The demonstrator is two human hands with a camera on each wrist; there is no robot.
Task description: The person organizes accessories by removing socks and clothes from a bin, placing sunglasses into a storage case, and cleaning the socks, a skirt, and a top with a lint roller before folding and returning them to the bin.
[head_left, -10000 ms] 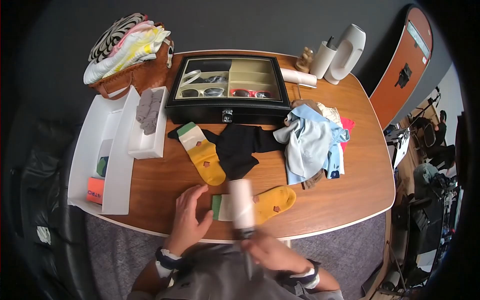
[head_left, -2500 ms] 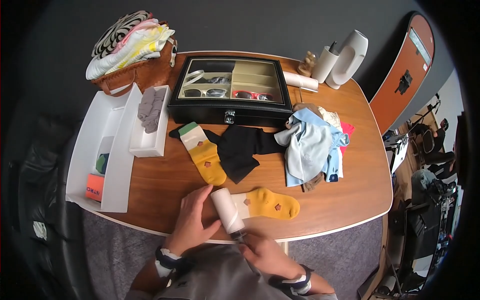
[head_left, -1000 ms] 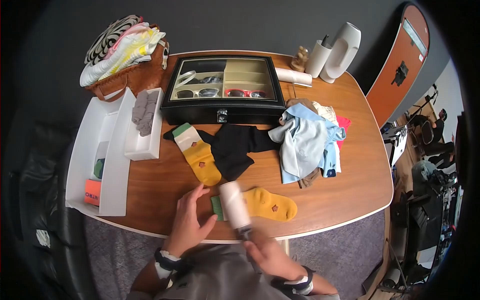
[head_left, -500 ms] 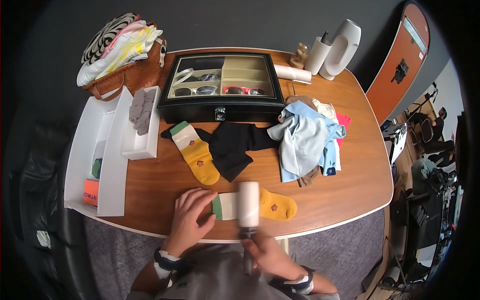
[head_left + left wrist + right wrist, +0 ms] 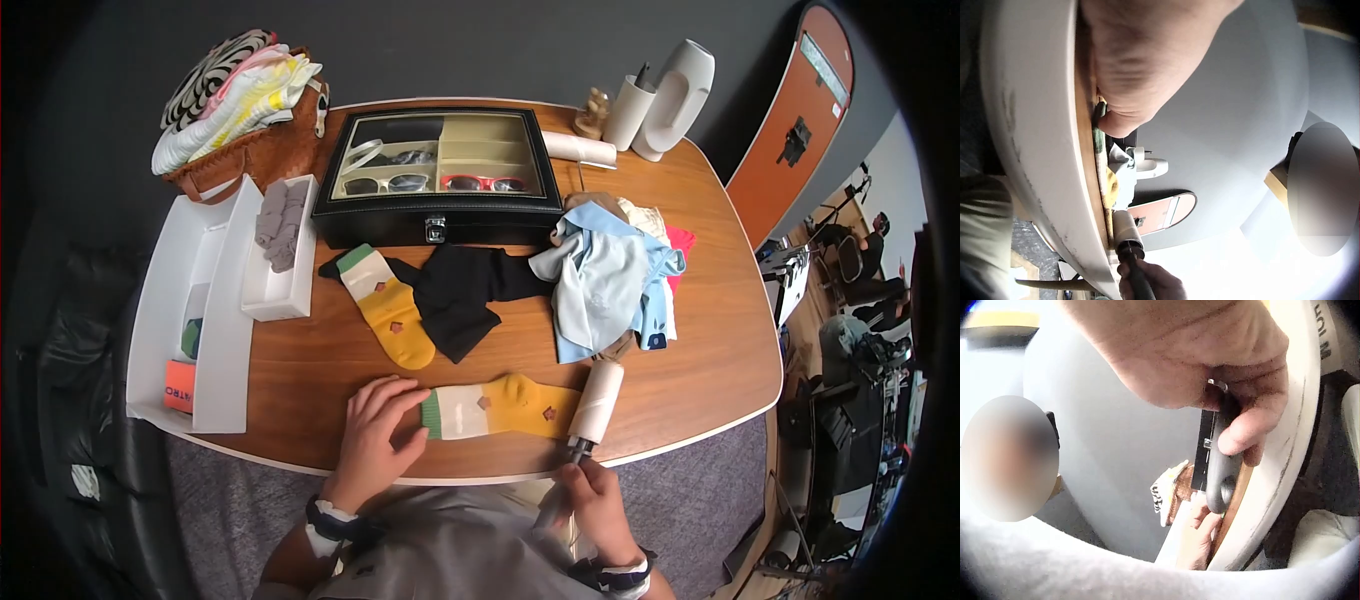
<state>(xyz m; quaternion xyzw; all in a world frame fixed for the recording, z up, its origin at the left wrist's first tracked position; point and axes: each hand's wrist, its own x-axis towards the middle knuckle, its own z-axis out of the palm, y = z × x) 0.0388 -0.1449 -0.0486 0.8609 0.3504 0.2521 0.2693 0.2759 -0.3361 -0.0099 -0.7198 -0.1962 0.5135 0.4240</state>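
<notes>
My right hand [image 5: 600,505] grips the dark handle of a lint roller [image 5: 597,402], whose white roll lies over the toe end of a sock [image 5: 505,405]. The sock is flat near the table's front edge, yellow with a cream band, green cuff and brown star-like patches. At the cuff rests my left hand [image 5: 378,435], fingers loosely bent; in the left wrist view its thumb is right at the green cuff [image 5: 1099,139]. In the right wrist view, fingers wrap the roller's handle [image 5: 1222,469]. A matching sock [image 5: 388,310] lies farther back, partly over black cloth [image 5: 465,300].
Behind is a black glasses case [image 5: 435,215] with a clear lid. Folded light blue clothes [image 5: 605,280] lie at right. White boxes [image 5: 225,330] stand at left, beside a brown bag [image 5: 260,155] of cloths. A spare roll [image 5: 580,150] and white vase [image 5: 675,100] stand behind.
My right hand has swept the lint roller rightward along the sock, from the cuff half to the toe, uncovering its middle. The left hand stays at the cuff.
</notes>
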